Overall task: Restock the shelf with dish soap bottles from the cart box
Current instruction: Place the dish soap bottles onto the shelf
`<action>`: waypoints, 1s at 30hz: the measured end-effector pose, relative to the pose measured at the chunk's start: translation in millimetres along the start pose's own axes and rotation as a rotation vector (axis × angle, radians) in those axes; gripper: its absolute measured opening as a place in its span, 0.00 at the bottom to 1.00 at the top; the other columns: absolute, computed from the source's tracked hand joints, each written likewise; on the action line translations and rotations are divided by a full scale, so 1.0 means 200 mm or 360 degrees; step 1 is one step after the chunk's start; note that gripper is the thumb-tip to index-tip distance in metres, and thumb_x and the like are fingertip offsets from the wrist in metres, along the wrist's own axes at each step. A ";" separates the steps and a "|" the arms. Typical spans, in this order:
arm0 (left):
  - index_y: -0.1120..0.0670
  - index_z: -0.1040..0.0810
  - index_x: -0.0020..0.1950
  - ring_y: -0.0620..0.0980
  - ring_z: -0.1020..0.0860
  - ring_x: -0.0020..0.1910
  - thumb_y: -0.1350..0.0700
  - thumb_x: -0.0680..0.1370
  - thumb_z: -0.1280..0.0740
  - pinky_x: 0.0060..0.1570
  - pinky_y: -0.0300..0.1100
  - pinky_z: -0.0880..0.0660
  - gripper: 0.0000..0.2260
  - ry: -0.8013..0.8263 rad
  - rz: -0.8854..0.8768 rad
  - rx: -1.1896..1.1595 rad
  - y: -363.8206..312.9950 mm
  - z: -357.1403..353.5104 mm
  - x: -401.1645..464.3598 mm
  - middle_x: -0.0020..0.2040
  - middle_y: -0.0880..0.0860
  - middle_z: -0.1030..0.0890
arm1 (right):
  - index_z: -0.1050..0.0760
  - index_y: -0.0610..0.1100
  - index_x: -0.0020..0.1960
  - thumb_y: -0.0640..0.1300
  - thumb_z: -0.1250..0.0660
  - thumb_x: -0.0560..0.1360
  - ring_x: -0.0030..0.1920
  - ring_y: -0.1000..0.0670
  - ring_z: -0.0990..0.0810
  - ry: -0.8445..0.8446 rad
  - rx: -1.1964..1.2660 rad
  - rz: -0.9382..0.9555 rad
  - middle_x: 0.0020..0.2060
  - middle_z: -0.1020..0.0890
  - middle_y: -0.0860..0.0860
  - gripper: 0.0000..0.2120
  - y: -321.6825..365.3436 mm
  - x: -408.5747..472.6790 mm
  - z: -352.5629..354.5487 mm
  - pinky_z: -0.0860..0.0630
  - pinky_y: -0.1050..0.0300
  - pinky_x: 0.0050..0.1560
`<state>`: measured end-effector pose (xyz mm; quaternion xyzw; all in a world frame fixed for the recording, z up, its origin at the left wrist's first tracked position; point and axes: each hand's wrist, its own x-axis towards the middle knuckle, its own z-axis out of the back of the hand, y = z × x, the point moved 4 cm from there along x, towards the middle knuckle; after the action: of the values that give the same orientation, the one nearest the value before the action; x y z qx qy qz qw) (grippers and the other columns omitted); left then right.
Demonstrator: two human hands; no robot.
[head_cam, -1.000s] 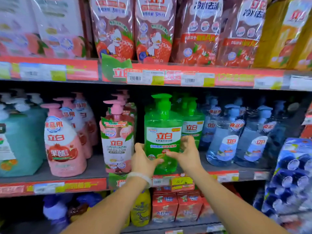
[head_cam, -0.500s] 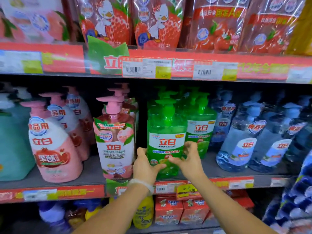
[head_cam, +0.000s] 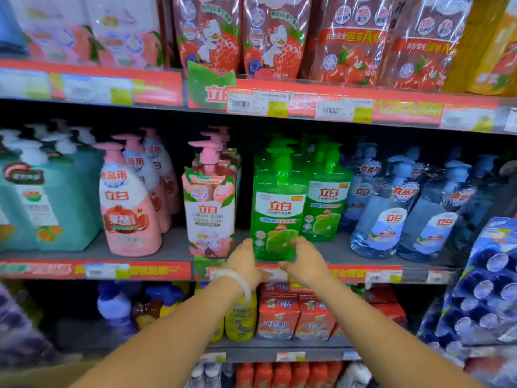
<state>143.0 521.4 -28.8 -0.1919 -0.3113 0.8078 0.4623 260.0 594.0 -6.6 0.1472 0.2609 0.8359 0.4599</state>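
Retail shop, cleaning-products aisle. Evidence: 3 tiered shelves (head_cam: 156, 249) packed with rows of identical pump bottles (head_cam: 209, 203), red price strips (head_cam: 391, 109) with barcode tags (head_cam: 256, 103), refill pouches (head_cam: 208, 37) above.

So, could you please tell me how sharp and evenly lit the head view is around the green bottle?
Head view: the green bottle at centre is fairly sharp, its label legible; the price tags above smear with motion blur; the teal bottles at far left are soft; wide-angle distortion bends the shelf edge; glare streaks the refill pouches; the shelf's back is dark.
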 end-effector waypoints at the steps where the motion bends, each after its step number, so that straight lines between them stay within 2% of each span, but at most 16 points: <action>1: 0.55 0.32 0.64 0.55 0.24 0.59 0.53 0.68 0.24 0.58 0.46 0.27 0.29 0.0021 -0.0007 0.0079 0.02 0.00 -0.06 0.61 0.55 0.24 | 0.35 0.39 0.68 0.45 0.30 0.73 0.66 0.44 0.29 0.0067 -0.0062 0.0075 0.65 0.28 0.43 0.27 0.03 -0.06 -0.04 0.32 0.56 0.61; 5: 0.58 0.25 0.58 0.57 0.23 0.57 0.55 0.72 0.28 0.53 0.45 0.27 0.18 0.0000 -0.0070 0.0319 0.09 0.07 -0.31 0.56 0.57 0.21 | 0.31 0.39 0.64 0.43 0.31 0.73 0.62 0.42 0.26 0.0197 -0.0215 0.0358 0.61 0.25 0.41 0.22 0.17 -0.29 -0.21 0.30 0.54 0.58; 8: 0.58 0.23 0.56 0.58 0.22 0.56 0.57 0.73 0.32 0.55 0.47 0.26 0.12 -0.0005 -0.0033 0.0414 0.23 0.14 -0.54 0.55 0.59 0.19 | 0.30 0.38 0.62 0.44 0.31 0.72 0.61 0.41 0.25 0.0316 -0.0209 0.0516 0.59 0.24 0.40 0.20 0.28 -0.46 -0.40 0.30 0.53 0.56; 11: 0.60 0.23 0.54 0.59 0.22 0.55 0.55 0.73 0.32 0.54 0.48 0.27 0.13 0.0067 0.0172 0.0539 0.49 0.20 -0.77 0.54 0.60 0.20 | 0.29 0.38 0.61 0.45 0.31 0.72 0.60 0.40 0.25 0.0490 -0.0249 0.0626 0.58 0.24 0.39 0.20 0.41 -0.65 -0.63 0.29 0.52 0.55; 15: 0.59 0.28 0.65 0.56 0.26 0.62 0.58 0.78 0.37 0.59 0.43 0.30 0.16 0.0042 0.0583 0.0566 0.80 0.36 -1.08 0.62 0.57 0.24 | 0.30 0.37 0.63 0.44 0.34 0.74 0.61 0.40 0.26 0.0708 -0.0256 0.0775 0.61 0.25 0.38 0.20 0.59 -0.91 -0.86 0.31 0.52 0.57; 18: 0.56 0.28 0.67 0.55 0.25 0.63 0.55 0.76 0.34 0.63 0.44 0.30 0.20 0.0191 0.0771 0.0579 0.98 0.45 -1.28 0.64 0.56 0.24 | 0.30 0.37 0.62 0.42 0.33 0.74 0.62 0.40 0.26 0.0829 -0.0232 0.0890 0.61 0.25 0.38 0.19 0.71 -1.04 -1.03 0.30 0.52 0.59; 20: 0.55 0.25 0.65 0.54 0.23 0.61 0.51 0.73 0.31 0.61 0.46 0.27 0.21 0.0241 0.0884 0.0642 1.09 0.47 -1.38 0.62 0.56 0.22 | 0.32 0.37 0.64 0.43 0.32 0.73 0.65 0.41 0.29 0.0901 -0.0264 0.0889 0.63 0.27 0.39 0.22 0.77 -1.11 -1.14 0.31 0.52 0.63; 22: 0.56 0.27 0.66 0.55 0.24 0.61 0.51 0.73 0.30 0.61 0.45 0.27 0.23 0.0275 0.0980 0.0678 1.18 0.49 -1.47 0.63 0.56 0.22 | 0.34 0.37 0.65 0.43 0.32 0.74 0.66 0.41 0.30 0.0969 -0.0313 0.0887 0.64 0.29 0.39 0.23 0.80 -1.16 -1.24 0.32 0.52 0.65; 25: 0.58 0.31 0.68 0.55 0.26 0.64 0.52 0.74 0.30 0.60 0.43 0.29 0.25 0.0329 0.1083 0.0667 1.33 0.48 -1.58 0.65 0.57 0.25 | 0.34 0.39 0.65 0.45 0.32 0.73 0.65 0.41 0.30 0.1062 -0.0335 0.0855 0.64 0.29 0.40 0.24 0.86 -1.22 -1.39 0.32 0.52 0.65; 30: 0.55 0.31 0.67 0.55 0.24 0.60 0.52 0.74 0.32 0.56 0.45 0.26 0.22 0.0461 0.1181 0.0578 1.65 0.44 -1.62 0.63 0.55 0.24 | 0.34 0.41 0.65 0.44 0.33 0.74 0.65 0.41 0.30 0.1200 -0.0394 0.0724 0.64 0.30 0.41 0.21 0.91 -1.24 -1.69 0.32 0.54 0.63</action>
<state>44.2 86.6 -181.8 -0.3177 -0.0060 0.9256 0.2059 101.2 202.2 -182.1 -0.1700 0.2692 0.9358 0.1517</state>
